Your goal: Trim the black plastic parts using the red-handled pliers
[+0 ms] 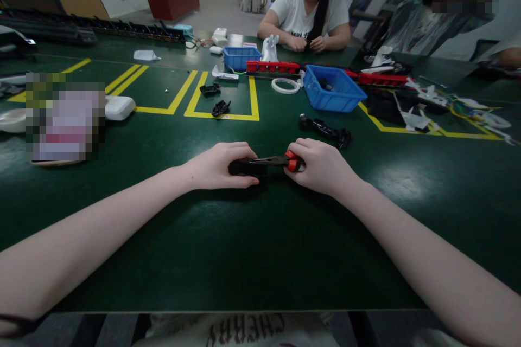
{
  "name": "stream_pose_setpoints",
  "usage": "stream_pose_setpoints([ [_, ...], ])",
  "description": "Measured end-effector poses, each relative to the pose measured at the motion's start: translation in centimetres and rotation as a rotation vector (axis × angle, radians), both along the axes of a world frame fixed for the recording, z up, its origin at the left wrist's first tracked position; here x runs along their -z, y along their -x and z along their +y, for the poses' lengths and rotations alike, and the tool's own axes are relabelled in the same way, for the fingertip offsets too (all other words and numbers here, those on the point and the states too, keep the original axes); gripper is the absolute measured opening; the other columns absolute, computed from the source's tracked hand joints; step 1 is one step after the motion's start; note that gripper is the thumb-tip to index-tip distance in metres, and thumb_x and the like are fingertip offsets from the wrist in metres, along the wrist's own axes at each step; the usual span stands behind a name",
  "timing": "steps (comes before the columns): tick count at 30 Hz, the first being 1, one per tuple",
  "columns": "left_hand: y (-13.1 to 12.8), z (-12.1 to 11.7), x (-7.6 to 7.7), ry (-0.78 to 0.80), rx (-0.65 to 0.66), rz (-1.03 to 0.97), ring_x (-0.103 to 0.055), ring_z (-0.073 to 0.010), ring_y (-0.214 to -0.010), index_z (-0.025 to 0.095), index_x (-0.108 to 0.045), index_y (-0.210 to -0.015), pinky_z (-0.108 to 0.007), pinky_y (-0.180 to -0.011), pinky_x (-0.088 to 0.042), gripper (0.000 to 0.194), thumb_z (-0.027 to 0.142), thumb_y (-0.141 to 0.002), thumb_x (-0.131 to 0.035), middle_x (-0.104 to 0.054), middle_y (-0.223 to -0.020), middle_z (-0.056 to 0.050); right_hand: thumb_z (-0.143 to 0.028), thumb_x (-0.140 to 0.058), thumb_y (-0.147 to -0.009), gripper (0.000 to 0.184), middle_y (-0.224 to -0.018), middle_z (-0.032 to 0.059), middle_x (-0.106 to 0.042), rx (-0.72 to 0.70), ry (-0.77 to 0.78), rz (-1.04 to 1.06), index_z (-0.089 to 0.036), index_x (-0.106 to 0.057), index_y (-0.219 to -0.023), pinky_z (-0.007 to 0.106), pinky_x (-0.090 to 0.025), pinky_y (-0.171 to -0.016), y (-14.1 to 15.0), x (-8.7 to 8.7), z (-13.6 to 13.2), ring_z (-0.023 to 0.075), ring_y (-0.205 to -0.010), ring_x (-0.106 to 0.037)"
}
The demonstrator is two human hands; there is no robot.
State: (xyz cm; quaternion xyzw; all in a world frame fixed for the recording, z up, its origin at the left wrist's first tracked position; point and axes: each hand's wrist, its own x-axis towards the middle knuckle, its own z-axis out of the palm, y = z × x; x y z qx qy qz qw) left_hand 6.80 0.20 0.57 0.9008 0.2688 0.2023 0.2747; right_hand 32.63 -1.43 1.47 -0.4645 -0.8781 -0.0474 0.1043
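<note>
1. At a green worktable (228, 249), a person works with bare hands close together over the near half of the surface. The left hand (222, 165) grasps a dark part (244, 168) between thumb and fingers; the right hand (321, 165) is closed around a pair of red-handled pliers (272, 161).

2. The pliers point leftward, nose over the dark part. From where I stand, I cannot tell whether the tips bite into it, merely touch it or pass just in front. The part itself is held above the table, mostly shaded by the fingers.

3. The step in hand looks like plier work on that small piece: one hand steadying, the other supplying the tool.

4. The next move, in my judgement, calls for a firm left pinch, fingertips clear of the nose, and a measured squeeze or pull from the right. A loose hold could let the part twist or the tips skid.

5. Just beyond the right hand lies a black jointed assembly (324, 129), untouched. Farther back stands a blue bin (334, 89) with dark pieces inside; two small black pieces (221, 109) rest around a yellow-taped outline (255, 98). Across the table sits a co-worker in a white shirt (285, 16).
</note>
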Motion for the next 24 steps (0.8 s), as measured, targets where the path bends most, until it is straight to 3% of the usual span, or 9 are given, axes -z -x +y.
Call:
stream_pose_setpoints([
  [9, -0.6, -1.6, -1.0, 0.121, -0.025, -0.085, -0.065, -0.0181, -0.081, 0.017, -0.059, -0.110, -0.029, -0.069, -0.051, 0.034, 0.037, -0.084, -0.068, -0.068, -0.098, -0.005, -0.027, -0.058, -0.075, 0.010, -0.079, 0.0040, -0.058, -0.013, 0.004, 0.136, -0.021, -0.051, -0.078, 0.031, -0.040, -0.063, -0.2, -0.5, -0.4, 0.0191, -0.072, -0.053],
  [24, -1.1, -1.3, -1.0, 0.385, -0.049, -0.213, -0.064, -0.0154, -0.074, 0.018, -0.061, -0.106, -0.025, -0.064, -0.050, 0.031, 0.034, -0.080, -0.071, -0.069, -0.091, -0.003, -0.025, -0.059, -0.074, 0.009, -0.076, 0.0031, -0.058, -0.011, 0.170, 0.245, -0.022, -0.050, -0.074, 0.030, -0.041, -0.059, -0.5, -1.2, -0.6, 0.0183, -0.068, -0.054],
])
